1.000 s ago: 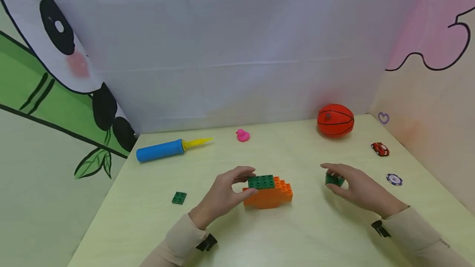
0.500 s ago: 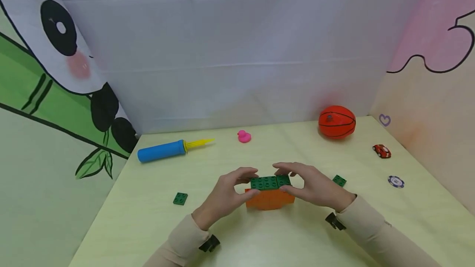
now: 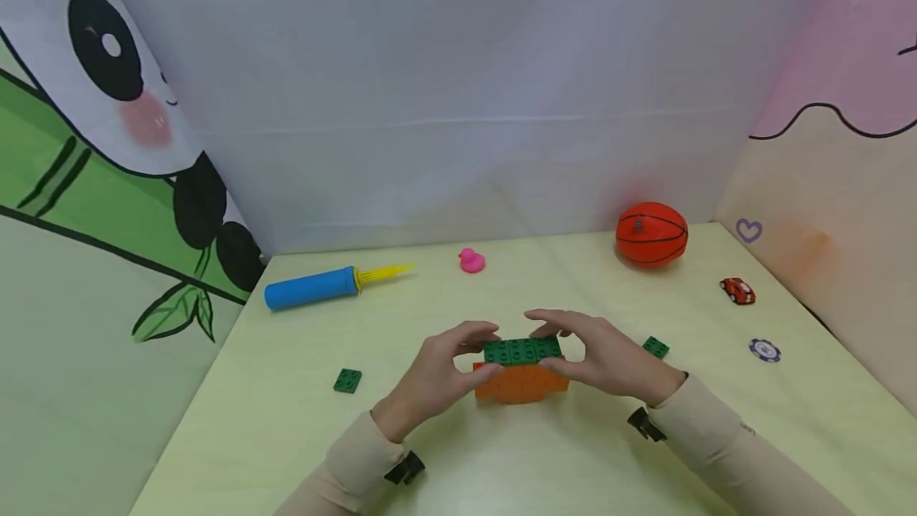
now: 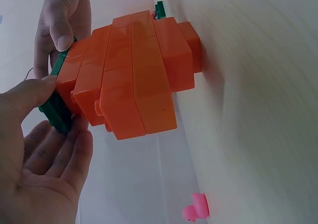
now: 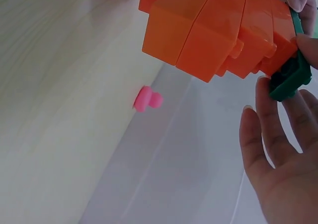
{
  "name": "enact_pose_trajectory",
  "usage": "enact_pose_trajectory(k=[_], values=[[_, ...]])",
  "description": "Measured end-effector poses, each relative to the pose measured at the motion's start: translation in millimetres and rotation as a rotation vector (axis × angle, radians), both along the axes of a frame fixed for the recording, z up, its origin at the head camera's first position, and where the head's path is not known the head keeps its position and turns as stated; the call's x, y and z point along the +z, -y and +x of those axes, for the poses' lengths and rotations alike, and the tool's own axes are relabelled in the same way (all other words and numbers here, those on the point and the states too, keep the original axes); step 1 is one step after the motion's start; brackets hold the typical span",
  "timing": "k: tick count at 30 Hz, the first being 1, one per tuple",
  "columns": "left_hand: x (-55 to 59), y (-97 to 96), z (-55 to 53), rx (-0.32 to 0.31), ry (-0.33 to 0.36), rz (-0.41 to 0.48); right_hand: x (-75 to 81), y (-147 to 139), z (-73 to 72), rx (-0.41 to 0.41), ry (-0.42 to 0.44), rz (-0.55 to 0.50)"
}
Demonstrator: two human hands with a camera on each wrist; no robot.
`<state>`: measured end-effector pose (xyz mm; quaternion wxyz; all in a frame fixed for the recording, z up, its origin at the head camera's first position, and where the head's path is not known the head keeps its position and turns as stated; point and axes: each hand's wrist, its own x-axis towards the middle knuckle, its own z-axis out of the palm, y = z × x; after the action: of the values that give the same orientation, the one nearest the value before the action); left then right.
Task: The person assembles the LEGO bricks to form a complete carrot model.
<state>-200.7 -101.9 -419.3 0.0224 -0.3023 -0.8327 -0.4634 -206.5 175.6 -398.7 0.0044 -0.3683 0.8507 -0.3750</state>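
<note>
An orange brick stack (image 3: 520,386), stepped and widest at mid-height, stands on the table with a row of green toy bricks (image 3: 521,352) along its top. My left hand (image 3: 435,377) pinches the row's left end between thumb and fingers. At the right end, my right hand (image 3: 609,358) pinches a green brick (image 5: 294,79), thumb on the near side and fingertips on the far side. Both wrist views show green ends jutting past the top orange layer, such as the left-end green brick (image 4: 57,110).
Loose green bricks lie on either side, a left one (image 3: 347,381) and a right one (image 3: 655,347) behind my right wrist. Farther back are a blue pump (image 3: 311,290), a pink duck (image 3: 471,261) and a basketball (image 3: 651,235). A red toy car (image 3: 737,291) and poker chip (image 3: 765,350) sit right.
My right hand has moved left with a green brick and now holds it at the row's right end. The loose right brick came into view. My left hand stayed at the left end.
</note>
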Motion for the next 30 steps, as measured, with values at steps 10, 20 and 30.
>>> enact_pose_trajectory(k=[10,20,30], values=[[4.1,0.7,0.8,-0.005,0.004,0.006,-9.9,-7.3,0.1,0.025,-0.037,0.002],[4.0,1.0,0.8,-0.02,-0.006,0.013,-35.7,-93.5,-12.5,-0.193,0.088,0.346],[4.0,0.8,1.4,-0.009,0.0,0.001,-47.4,-136.6,-9.9,-0.266,0.18,0.433]])
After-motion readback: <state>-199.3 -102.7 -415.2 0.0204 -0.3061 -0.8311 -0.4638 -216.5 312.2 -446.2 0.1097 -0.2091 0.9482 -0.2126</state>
